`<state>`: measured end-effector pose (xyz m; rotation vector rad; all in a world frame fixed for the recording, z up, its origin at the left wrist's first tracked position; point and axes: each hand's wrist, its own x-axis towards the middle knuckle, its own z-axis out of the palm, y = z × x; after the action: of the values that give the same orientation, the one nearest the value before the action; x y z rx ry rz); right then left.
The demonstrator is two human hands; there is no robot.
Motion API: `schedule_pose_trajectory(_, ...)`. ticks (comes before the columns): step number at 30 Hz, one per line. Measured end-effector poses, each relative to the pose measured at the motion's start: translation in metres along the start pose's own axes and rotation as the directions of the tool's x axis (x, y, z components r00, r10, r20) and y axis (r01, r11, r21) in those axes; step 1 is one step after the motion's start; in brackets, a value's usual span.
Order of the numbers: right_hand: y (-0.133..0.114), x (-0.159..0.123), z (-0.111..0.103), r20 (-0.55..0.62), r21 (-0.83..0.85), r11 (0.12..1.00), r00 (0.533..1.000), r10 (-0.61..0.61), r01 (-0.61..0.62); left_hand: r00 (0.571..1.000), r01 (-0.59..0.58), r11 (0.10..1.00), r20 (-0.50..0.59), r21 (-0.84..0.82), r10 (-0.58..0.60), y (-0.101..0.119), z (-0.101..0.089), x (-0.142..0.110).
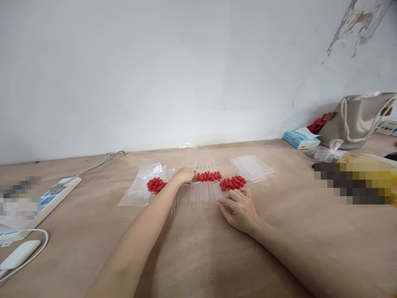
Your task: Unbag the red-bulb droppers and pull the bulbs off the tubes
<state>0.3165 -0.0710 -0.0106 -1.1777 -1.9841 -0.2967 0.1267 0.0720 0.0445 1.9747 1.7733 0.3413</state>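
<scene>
A row of thin clear tubes [198,195] lies on the table before me. Behind their upper ends stand several red rubber bulbs [207,176], with more clear tubes [204,166] pointing to the wall. My left hand [186,176] is closed at the left end of the bulb row; a bit of red shows at its fingertips, which are partly hidden. At the right edge of the near tubes, my right hand [238,209] pinches the end of a tube. Loose red bulbs lie in a left pile [156,184] and a right pile [234,182].
Clear plastic bags lie in a left stack [136,190] and a right stack [252,167]. A power strip [58,194] with cables is at the left. Far right are a blue tissue pack [300,140], a beige handbag [356,122] and a yellow bag [359,163]. A white wall [186,74] rises behind.
</scene>
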Motion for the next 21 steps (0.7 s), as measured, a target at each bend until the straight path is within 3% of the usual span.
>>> schedule_pose_trajectory(4, 0.001, 0.000, -0.002, -0.031, 0.010, 1.000, 0.999, 0.016, -0.016, 0.970, -0.073, 0.990, -0.222, 0.119, 0.098, -0.004, -0.010, -0.025)
schedule_pose_trajectory(7, 0.001, 0.002, -0.005, -0.114, -0.010, 1.000, 0.993, 0.022, -0.024, 0.914, -0.235, 0.952, -0.288, 0.196, 0.285, -0.017, -0.007, -0.059)
schedule_pose_trajectory(9, 0.000, 0.003, -0.007, -0.160, -0.031, 0.999, 0.987, 0.004, -0.009, 0.759, -0.497, 0.812, -0.301, 0.307, 0.578, -0.031, 0.003, -0.083)
schedule_pose_trajectory(12, -0.004, 0.004, -0.009, -0.128, -0.043, 0.997, 0.989, -0.073, 0.068, 0.470, -0.677, 0.616, -0.407, 0.402, 0.783, -0.053, 0.022, -0.108)
schedule_pose_trajectory(14, -0.007, 0.003, -0.006, -0.079, -0.024, 0.992, 0.989, -0.126, 0.124, 0.379, -0.725, 0.527, -0.382, 0.443, 0.843, -0.062, 0.031, -0.115)
schedule_pose_trajectory(17, -0.012, 0.003, 0.002, -0.046, -0.002, 0.987, 0.986, -0.163, 0.163, 0.347, -0.749, 0.476, -0.339, 0.460, 0.874, -0.065, 0.038, -0.115)
schedule_pose_trajectory(21, -0.016, 0.005, 0.010, 0.031, -0.022, 0.984, 0.984, -0.178, 0.178, 0.356, -0.769, 0.476, -0.332, 0.427, 0.873, -0.062, 0.038, -0.112)
